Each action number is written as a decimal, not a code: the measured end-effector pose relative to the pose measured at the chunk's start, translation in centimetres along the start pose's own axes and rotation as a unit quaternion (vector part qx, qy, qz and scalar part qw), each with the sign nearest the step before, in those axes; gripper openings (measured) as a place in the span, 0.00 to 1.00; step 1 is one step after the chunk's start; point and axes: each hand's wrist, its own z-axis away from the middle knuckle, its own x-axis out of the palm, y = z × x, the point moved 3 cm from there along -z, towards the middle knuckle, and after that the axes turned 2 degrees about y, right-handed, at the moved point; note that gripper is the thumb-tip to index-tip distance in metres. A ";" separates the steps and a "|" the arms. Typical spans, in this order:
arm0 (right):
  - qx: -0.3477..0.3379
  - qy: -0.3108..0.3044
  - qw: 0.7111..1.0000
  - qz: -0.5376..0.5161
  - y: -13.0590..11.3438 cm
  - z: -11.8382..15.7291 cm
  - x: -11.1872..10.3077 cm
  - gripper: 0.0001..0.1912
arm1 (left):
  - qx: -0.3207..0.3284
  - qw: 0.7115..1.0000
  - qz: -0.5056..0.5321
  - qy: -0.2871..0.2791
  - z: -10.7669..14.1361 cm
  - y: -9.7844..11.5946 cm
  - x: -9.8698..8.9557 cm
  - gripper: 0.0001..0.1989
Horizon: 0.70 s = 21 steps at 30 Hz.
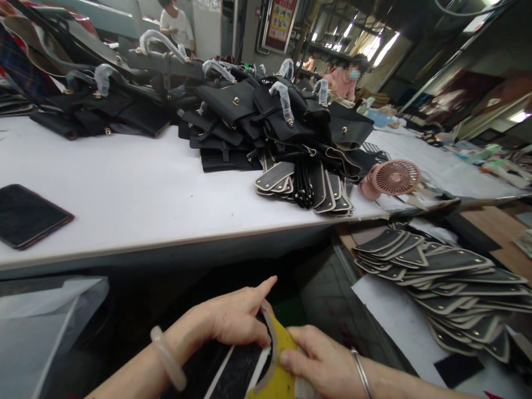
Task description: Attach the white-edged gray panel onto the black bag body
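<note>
Low in the view, my right hand [318, 357] pinches the edge of a yellow piece [277, 360] with a grey rim between thumb and fingers. My left hand [239, 318] is beside it, index finger stretched out and thumb bent down at the rim of a black piece with white stripes [235, 368]. The yellow and black pieces meet along a curved edge, with a dark gap between them. Some of my left fingers are hidden behind the pieces, whose lower parts are cut off by the frame.
A white table [137, 194] bears piled black bags [233, 105], a dark flat piece [31, 216] and a pink fan [394, 177]. Grey-edged black pieces [449, 277] are heaped at right. Clear plastic [45, 327] hangs at left. People are in the background.
</note>
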 end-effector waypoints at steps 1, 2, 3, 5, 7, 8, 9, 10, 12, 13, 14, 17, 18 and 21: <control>-0.007 0.003 1.000 -0.003 -0.1 -0.1 0.1 0.10 | 0.005 1.000 0.009 -0.002 -0.1 -0.2 0.0 0.57; -0.002 0.001 1.000 -0.015 -0.2 -0.2 0.3 0.10 | 0.007 1.000 0.022 0.000 -0.1 -0.4 0.1 0.58; 0.010 -0.007 0.999 -0.033 -0.3 -0.3 0.5 0.11 | 0.009 0.999 0.040 0.004 -0.2 -0.5 0.1 0.58; 0.030 -0.023 0.997 -0.072 -0.5 -0.6 1.1 0.16 | 0.015 0.996 0.090 0.018 -0.1 -0.7 0.1 0.59; 0.023 -0.032 0.995 -0.095 -0.8 -0.9 1.8 0.22 | 0.023 0.991 0.129 0.039 0.2 -0.7 0.1 0.59; 0.015 -0.035 0.994 -0.103 -1.0 -1.0 2.2 0.26 | 0.027 0.988 0.141 0.052 0.4 -0.7 0.1 0.58; 0.006 -0.037 0.993 -0.108 -1.0 -1.2 2.5 0.29 | 0.030 0.986 0.149 0.068 0.7 -0.7 0.1 0.56; -0.002 -0.038 0.993 -0.111 -0.9 -1.4 2.9 0.32 | 0.033 0.984 0.155 0.083 0.9 -0.7 0.0 0.54; -0.018 -0.029 0.993 -0.114 -0.5 -1.6 3.7 0.37 | 0.039 0.981 0.157 0.110 1.5 -0.7 0.1 0.49; -0.020 -0.019 0.993 -0.115 -0.2 -1.8 4.2 0.39 | 0.043 0.980 0.151 0.121 1.9 -0.7 0.2 0.47; -0.019 -0.003 0.993 -0.113 0.2 -1.9 4.6 0.40 | 0.046 0.981 0.138 0.131 2.2 -0.7 0.3 0.46; -0.013 0.049 0.993 -0.106 1.3 -2.5 6.1 0.39 | 0.038 0.981 0.097 0.164 3.5 -0.8 0.7 0.43; -0.015 0.061 0.992 -0.106 1.6 -2.7 6.6 0.39 | 0.034 0.980 0.094 0.174 4.0 -0.8 0.8 0.42; -0.027 0.077 0.990 -0.119 2.0 -3.1 7.9 0.40 | 0.025 0.970 0.128 0.206 5.7 -1.1 1.6 0.40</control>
